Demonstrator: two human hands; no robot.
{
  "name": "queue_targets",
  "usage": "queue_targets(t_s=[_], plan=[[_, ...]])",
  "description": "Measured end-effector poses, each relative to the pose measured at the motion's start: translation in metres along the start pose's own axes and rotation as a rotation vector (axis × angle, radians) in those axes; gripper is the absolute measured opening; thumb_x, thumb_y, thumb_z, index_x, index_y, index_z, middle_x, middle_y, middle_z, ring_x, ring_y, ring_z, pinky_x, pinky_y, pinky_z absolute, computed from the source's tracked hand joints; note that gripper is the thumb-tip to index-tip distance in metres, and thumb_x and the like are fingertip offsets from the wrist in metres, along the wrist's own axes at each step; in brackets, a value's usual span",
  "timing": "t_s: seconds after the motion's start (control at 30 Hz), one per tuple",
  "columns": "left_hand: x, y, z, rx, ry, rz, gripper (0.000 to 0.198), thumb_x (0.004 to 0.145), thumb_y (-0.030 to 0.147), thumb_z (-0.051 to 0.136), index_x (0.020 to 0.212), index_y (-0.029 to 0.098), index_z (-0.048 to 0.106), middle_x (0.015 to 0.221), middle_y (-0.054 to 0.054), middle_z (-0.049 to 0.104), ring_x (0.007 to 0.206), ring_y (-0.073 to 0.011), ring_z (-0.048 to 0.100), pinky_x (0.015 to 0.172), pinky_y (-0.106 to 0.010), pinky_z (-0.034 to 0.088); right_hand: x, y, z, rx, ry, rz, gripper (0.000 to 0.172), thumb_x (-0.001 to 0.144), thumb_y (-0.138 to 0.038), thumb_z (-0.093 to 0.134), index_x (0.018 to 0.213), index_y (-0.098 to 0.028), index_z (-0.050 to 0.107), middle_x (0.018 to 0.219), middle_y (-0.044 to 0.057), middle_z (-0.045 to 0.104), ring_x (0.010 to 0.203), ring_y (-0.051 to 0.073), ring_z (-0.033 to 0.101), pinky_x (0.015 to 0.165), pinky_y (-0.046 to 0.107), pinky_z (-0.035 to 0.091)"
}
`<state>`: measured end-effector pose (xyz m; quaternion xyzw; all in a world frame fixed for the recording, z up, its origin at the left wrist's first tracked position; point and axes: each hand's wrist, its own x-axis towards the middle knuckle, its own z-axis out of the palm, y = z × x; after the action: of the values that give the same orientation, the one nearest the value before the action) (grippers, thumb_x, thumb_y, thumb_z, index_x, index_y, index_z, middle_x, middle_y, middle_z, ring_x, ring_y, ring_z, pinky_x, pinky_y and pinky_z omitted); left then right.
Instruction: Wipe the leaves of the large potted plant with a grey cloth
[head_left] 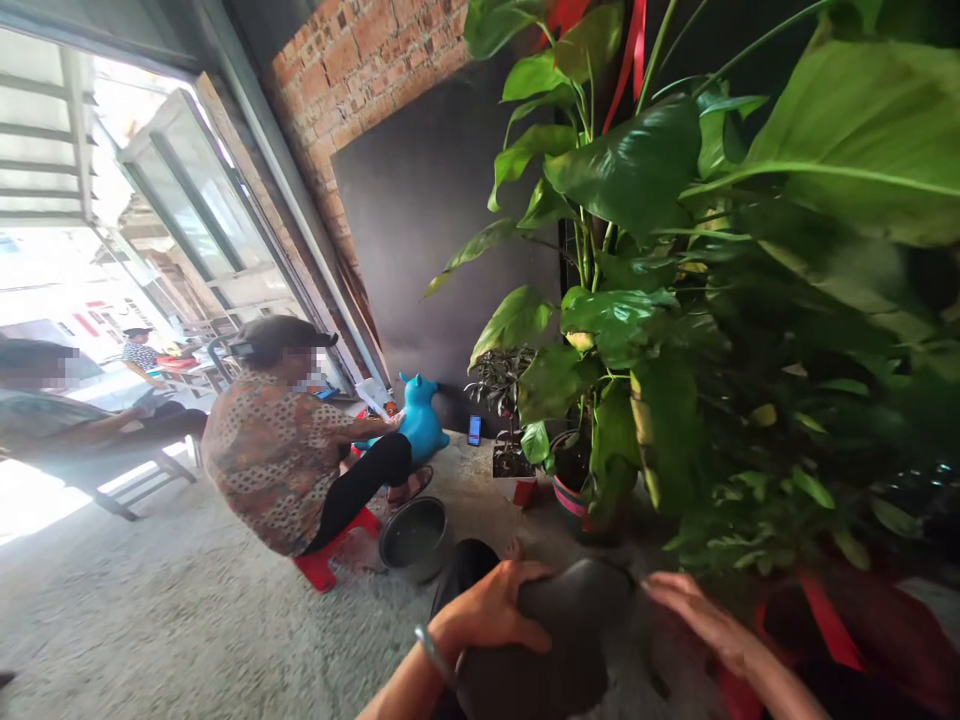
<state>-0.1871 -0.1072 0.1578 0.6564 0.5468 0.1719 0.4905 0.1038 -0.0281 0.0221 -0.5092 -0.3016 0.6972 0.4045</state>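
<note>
Left grip (487,610) lay cupped over a dark rubber toy (570,640), right grip (709,615) spread at its edge, any pinch unclear

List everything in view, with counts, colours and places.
seated person: 1, patterned top, black trousers, centre-left
stool: 1, red, under that person
inflatable animal toy: 1, blue, before that person
phone: 1, dark, lit screen, right of toy
basin: 1, grey, floor
leafy plant: 1, green, right
brick wall: 1, red-brown, top
dark rounded object: 1, dark grey, bottom centre
left hand: 1, bangled, on that object
right hand: 1, beside it
</note>
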Motion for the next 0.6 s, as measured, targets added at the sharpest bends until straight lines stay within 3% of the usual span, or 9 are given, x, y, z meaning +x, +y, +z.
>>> queue_targets(t_s=[0.17,0.27,0.43,0.53,0.6], plan=[[-0.013,0.031,-0.036,-0.308,0.2,-0.053,0.077,0.056,0.029,0.083,0.129,0.024,0.06,0.122,-0.002,0.066,0.115,-0.0288,0.058,0.097,-0.036,0.047,0.036,-0.012,0.03,0.066,0.079,-0.062,0.053,0.049,-0.049,0.082,0.094,-0.025,0.066,0.092,0.008,0.073,0.092,0.027,0.068,0.078,0.038,0.052],[-0.005,0.029,-0.034,-0.491,0.242,-0.074,0.079,0.059,0.026,0.079,0.135,0.024,0.054,0.117,-0.003,0.068,0.112,-0.0289,0.06,0.096,-0.039,0.049,0.055,-0.004,0.04,0.103,0.142,-0.078,0.056,0.048,-0.058,0.077,0.092,-0.026,0.067,0.107,0.01,0.068,0.111,0.031,0.061,0.094,0.044,0.045],[-0.012,0.015,-0.026,-0.508,0.307,-0.173,0.081,0.05,0.02,0.084,0.127,0.023,0.06,0.124,-0.004,0.066,0.121,-0.0328,0.055,0.1,-0.042,0.046,0.087,0.006,0.051,0.158,0.17,-0.084,0.062,0.046,-0.06,0.077,0.098,-0.029,0.065,0.136,0.008,0.056,0.135,0.035,0.04,0.11,0.054,0.025],[-0.018,0.023,-0.042,-0.74,0.268,-0.079,0.087,0.049,0.022,0.084,0.131,0.023,0.056,0.119,-0.006,0.069,0.114,-0.0346,0.061,0.094,-0.044,0.051,0.107,0.004,0.057,0.199,0.209,-0.09,0.062,0.054,-0.054,0.077,0.107,-0.027,0.06,0.138,0.008,0.054,0.138,0.03,0.036,0.113,0.053,0.021],[-0.008,0.032,-0.055,-0.863,0.298,0.04,0.087,0.051,0.026,0.083,0.134,0.023,0.053,0.112,-0.007,0.071,0.107,-0.0339,0.065,0.089,-0.043,0.053,0.117,0.005,0.061,0.233,0.201,-0.102,0.057,0.062,-0.048,0.075,0.111,-0.024,0.059,0.133,0.009,0.058,0.132,0.028,0.044,0.11,0.051,0.028]])
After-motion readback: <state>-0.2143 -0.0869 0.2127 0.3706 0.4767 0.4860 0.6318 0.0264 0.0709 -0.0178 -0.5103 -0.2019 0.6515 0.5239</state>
